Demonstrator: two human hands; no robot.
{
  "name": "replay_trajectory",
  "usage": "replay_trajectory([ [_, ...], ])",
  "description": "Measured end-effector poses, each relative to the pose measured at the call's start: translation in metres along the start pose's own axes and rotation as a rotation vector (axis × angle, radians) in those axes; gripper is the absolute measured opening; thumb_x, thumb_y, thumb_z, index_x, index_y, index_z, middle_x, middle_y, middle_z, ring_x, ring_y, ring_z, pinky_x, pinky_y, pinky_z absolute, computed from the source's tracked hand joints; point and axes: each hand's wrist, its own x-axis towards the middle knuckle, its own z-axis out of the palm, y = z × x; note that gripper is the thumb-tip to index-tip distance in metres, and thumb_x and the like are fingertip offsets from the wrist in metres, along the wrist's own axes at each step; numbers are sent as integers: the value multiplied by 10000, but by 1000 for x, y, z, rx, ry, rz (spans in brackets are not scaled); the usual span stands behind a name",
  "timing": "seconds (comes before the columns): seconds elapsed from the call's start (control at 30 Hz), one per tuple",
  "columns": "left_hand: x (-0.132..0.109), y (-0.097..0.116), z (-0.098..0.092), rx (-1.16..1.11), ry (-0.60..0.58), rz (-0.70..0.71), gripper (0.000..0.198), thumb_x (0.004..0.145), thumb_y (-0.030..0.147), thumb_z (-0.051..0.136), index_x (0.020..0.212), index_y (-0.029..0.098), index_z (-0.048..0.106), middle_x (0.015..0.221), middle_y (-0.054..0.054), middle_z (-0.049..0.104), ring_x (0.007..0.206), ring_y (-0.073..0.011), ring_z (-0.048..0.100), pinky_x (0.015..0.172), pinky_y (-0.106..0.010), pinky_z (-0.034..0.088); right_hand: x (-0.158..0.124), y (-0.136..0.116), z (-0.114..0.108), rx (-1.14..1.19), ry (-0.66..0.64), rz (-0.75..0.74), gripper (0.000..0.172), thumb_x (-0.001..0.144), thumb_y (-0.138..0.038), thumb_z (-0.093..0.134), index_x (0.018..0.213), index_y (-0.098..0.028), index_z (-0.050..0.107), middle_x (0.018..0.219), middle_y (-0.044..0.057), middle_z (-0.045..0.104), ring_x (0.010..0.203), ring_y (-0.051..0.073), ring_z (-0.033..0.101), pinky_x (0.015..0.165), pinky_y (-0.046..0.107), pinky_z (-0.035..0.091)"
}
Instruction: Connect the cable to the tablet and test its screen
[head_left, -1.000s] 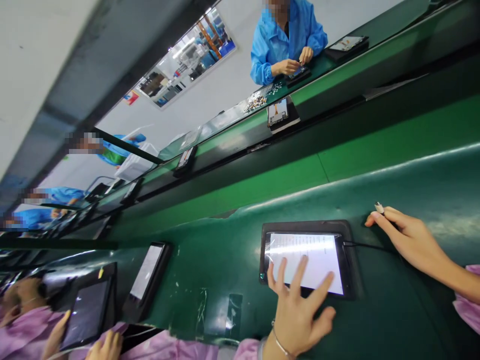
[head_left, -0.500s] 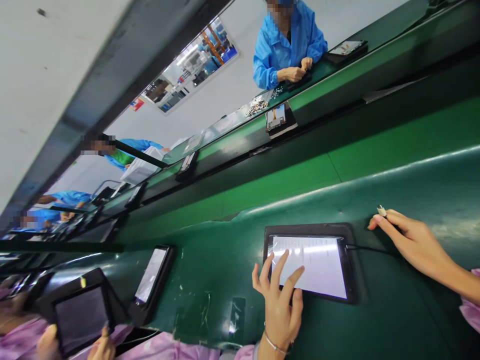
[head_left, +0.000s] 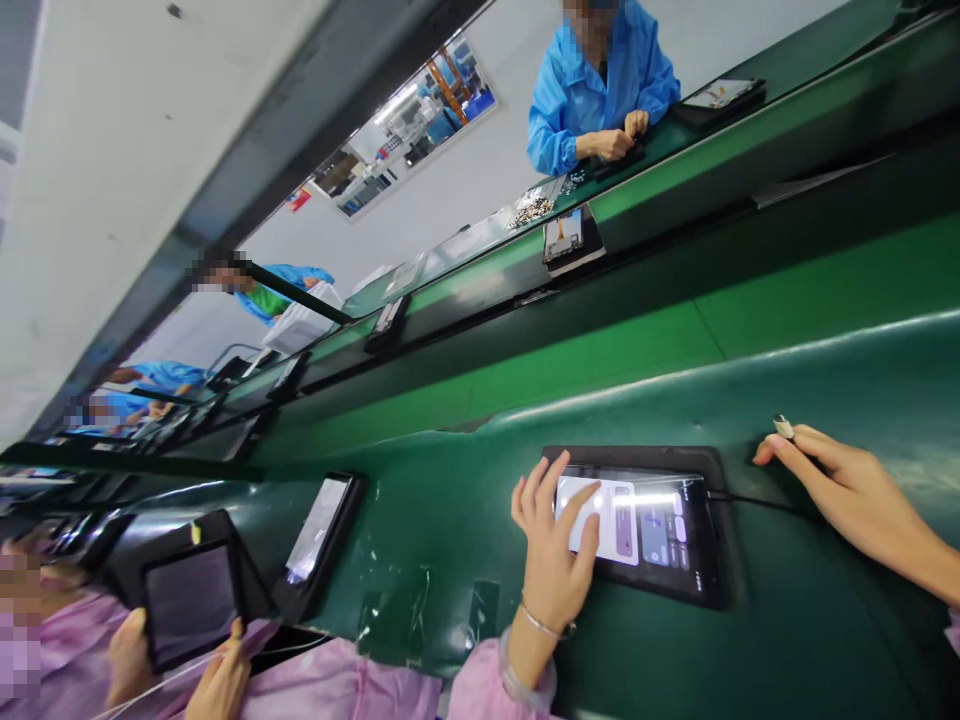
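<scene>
A black tablet [head_left: 660,520] lies flat on the green mat [head_left: 750,400] before me, its screen lit with a dark panel of white tiles. My left hand [head_left: 551,555] rests on the tablet's left side, fingers spread, fingertips touching the screen. My right hand [head_left: 847,490] lies to the right of the tablet and pinches a small silver cable plug [head_left: 783,427] between its fingertips. A thin black cable [head_left: 742,497] runs from the tablet's right edge toward that hand.
Another tablet [head_left: 319,540] lies on the mat to the left. At the lower left a person in a pink sleeve holds a dark tablet [head_left: 191,600]. Beyond runs a green conveyor belt [head_left: 600,350]. Across it a person in a blue coat [head_left: 600,90] works; more tablets lie along the far bench.
My left hand slid left across the tablet to its left side. The screen changed from a white page to a dark panel with tiles. My right hand barely moved.
</scene>
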Motion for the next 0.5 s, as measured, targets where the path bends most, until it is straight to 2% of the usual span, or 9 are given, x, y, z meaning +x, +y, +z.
replay_trajectory([
  [0.07, 14, -22, -1, -196, -39, -149, 289, 1088, 320, 577, 1358, 300, 678, 1626, -58, 439, 1543, -289, 344, 1293, -483, 219, 0, 0, 0, -3, 0, 10, 426, 942, -637, 549, 861, -277, 762, 1049, 24, 692, 1207, 319, 609, 940, 375, 402],
  [0.13, 26, -45, 1, -455, -98, -303, 381, 1048, 400, 662, 1406, 271, 636, 1589, -85, 487, 1508, -287, 426, 1287, -473, 310, 0, 0, 0, -9, -1, 23, 413, 942, -633, 553, 862, -286, 762, 1040, 11, 688, 1133, 302, 631, 938, 378, 396],
  [0.23, 34, -70, 9, -790, -163, -440, 550, 1006, 504, 720, 1438, 191, 583, 1531, -142, 551, 1466, -285, 505, 1288, -447, 359, -1, -1, -2, -16, -6, 27, 405, 951, -633, 562, 859, -292, 759, 1030, 0, 686, 1064, 285, 641, 937, 380, 397],
  [0.37, 30, -81, 22, -926, -91, -498, 599, 1018, 579, 717, 1405, 137, 597, 1455, -173, 616, 1394, -268, 584, 1242, -387, 420, 0, -2, -3, -36, -2, -26, 387, 989, -615, 548, 902, -308, 767, 1053, -2, 694, 1088, 290, 649, 925, 399, 426],
  [0.5, 26, -78, 27, -957, 24, -553, 612, 1023, 629, 697, 1351, 115, 637, 1351, -162, 680, 1284, -244, 653, 1157, -334, 486, -5, -6, 0, -62, -29, -191, 297, 1065, -543, 548, 1036, -349, 771, 1120, -8, 688, 1068, 267, 658, 939, 418, 467],
])
